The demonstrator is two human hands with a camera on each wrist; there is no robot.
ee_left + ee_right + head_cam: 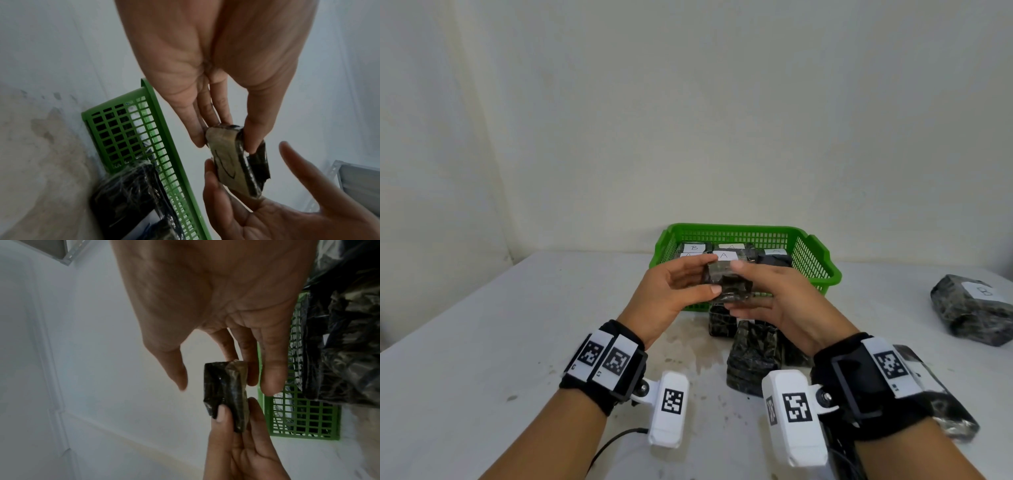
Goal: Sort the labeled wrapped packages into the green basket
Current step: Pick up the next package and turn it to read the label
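Both hands, left hand and right hand, pinch one wrapped package (label visible only from the left wrist) just before the green basket rim.

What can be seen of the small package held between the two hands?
The small package is a flat dark block in shiny clear wrap, with a pale label bearing a handwritten mark, unreadable here. The left hand pinches one end; the right hand holds the other. It is in the air before the green basket.
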